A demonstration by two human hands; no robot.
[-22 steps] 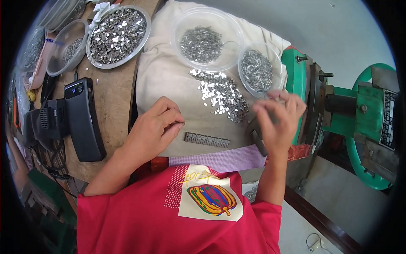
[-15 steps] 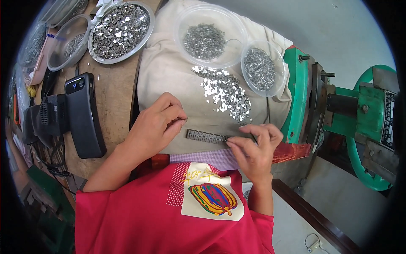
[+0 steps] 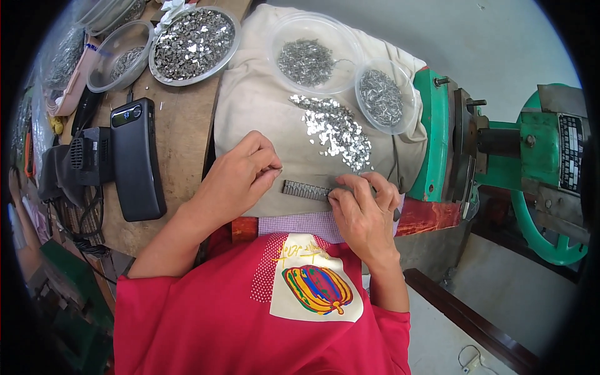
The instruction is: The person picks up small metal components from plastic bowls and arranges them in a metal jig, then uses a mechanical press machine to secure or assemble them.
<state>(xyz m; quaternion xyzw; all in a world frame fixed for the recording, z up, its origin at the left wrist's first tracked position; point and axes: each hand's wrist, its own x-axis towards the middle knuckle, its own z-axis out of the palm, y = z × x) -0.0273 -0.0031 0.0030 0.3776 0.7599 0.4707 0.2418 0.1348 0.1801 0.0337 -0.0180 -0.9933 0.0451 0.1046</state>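
Note:
A short grey metal strip (image 3: 304, 190), ribbed like a chain of small links, lies on the beige cloth (image 3: 256, 100) in front of me. My left hand (image 3: 240, 178) is curled at the strip's left end, fingertips pinched beside it. My right hand (image 3: 362, 209) covers the strip's right end, with thumb and forefinger pressed onto it. Just beyond the strip lies a loose pile of shiny metal flakes (image 3: 334, 128). Whether a small piece sits between my right fingertips is hidden.
Two clear bowls of small grey metal pins (image 3: 307, 61) (image 3: 381, 95) stand on the cloth at the back. A round tray of silvery pieces (image 3: 192, 42) and a black power bank (image 3: 134, 159) rest on the wooden bench at left. A green press machine (image 3: 500, 156) stands at right.
My right hand came down from near the right-hand bowl to the strip's right end. My left hand stayed at the strip's left end.

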